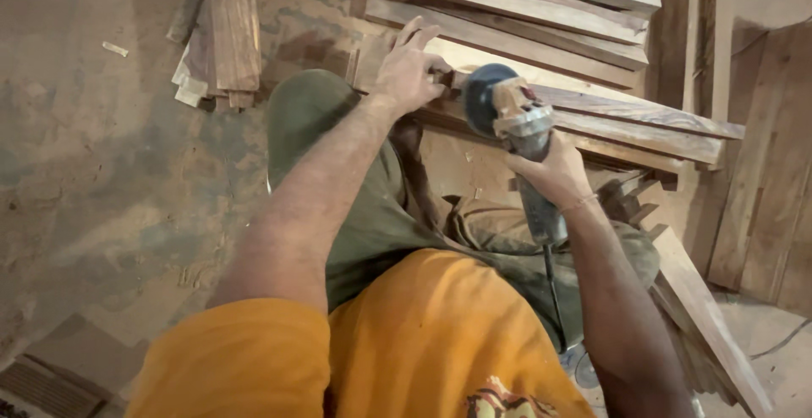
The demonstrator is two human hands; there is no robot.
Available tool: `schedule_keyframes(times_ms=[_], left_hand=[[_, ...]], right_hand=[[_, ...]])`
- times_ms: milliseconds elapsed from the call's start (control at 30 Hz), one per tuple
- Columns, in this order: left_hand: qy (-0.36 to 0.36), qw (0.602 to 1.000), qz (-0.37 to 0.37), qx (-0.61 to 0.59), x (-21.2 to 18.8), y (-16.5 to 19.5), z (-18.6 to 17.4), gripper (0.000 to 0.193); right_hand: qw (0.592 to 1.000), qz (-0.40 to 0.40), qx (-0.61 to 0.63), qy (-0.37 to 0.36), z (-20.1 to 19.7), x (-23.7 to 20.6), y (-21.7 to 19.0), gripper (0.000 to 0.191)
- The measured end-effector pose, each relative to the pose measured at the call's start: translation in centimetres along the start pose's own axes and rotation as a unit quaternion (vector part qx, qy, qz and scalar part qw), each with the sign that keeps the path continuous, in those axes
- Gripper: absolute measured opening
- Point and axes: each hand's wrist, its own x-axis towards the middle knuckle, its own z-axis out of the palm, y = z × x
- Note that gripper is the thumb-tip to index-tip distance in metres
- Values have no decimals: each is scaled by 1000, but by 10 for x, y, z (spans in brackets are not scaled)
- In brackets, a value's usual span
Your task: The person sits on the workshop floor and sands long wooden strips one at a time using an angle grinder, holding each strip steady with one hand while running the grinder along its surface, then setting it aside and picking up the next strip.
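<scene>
My left hand (408, 69) rests flat on the end of a wooden plank (626, 112) that lies across my knee. My right hand (554, 173) grips the grey body of an angle grinder (507, 109). The grinder's dark round disc guard sits against the plank's edge, just right of my left hand. Its cable runs down past my green trousers and orange shirt. More planks are stacked behind the one I hold.
A stack of planks (524, 3) fills the upper right. A bundle of short boards (222, 33) lies at the upper left on the dusty floor (101, 173). A notched wooden piece (702, 308) leans at the lower right, with upright boards (770, 173) beyond.
</scene>
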Motion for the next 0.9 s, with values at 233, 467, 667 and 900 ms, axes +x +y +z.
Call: schedule_keyframes(times_ms=[233, 467, 667, 900], left_hand=[[13, 1000, 9, 1, -1, -2, 3, 34], [21, 999, 20, 23, -1, 0, 8, 24], [0, 997, 71, 38, 2, 1, 11, 40], [-8, 995, 73, 63, 2, 4, 16, 44]], right_hand=[[987, -146, -58, 28, 1, 15, -20, 67], [999, -42, -9, -10, -6, 6, -10, 60], [997, 3, -73, 32, -23, -1, 24, 62], [996, 72, -18, 52, -50, -6, 83, 64]])
